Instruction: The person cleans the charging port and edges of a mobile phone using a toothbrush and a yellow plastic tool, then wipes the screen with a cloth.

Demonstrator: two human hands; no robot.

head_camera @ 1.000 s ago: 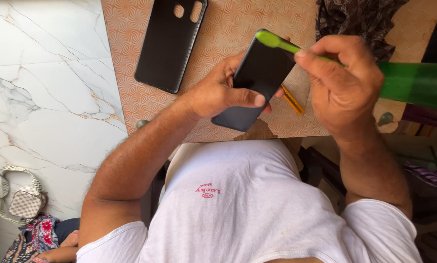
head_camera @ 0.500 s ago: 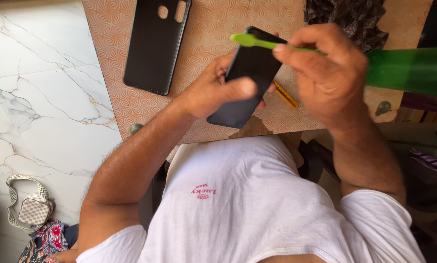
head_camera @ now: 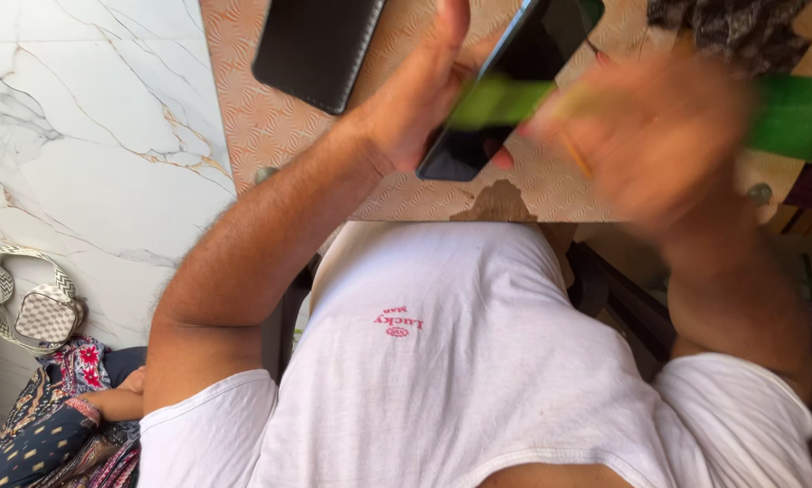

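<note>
My left hand (head_camera: 424,95) grips a black smartphone (head_camera: 514,77) and holds it tilted above the patterned table (head_camera: 270,126). My right hand (head_camera: 646,136), blurred by motion, holds a green toothbrush (head_camera: 496,99) whose head lies across the phone's dark face. A black phone case (head_camera: 316,45) lies flat on the table to the left of the phone.
A green bottle (head_camera: 799,117) lies at the right edge of the table. A thin orange stick (head_camera: 576,158) shows under my right hand. Dark patterned cloth (head_camera: 731,27) sits at the top right. On the marble floor (head_camera: 80,136) lies a small patterned handbag (head_camera: 44,312), with another person's hand (head_camera: 117,402) near it.
The view has dropped closer to the table. My right hand has swept the toothbrush down along the phone and is now blurred. My left hand still holds the phone.
</note>
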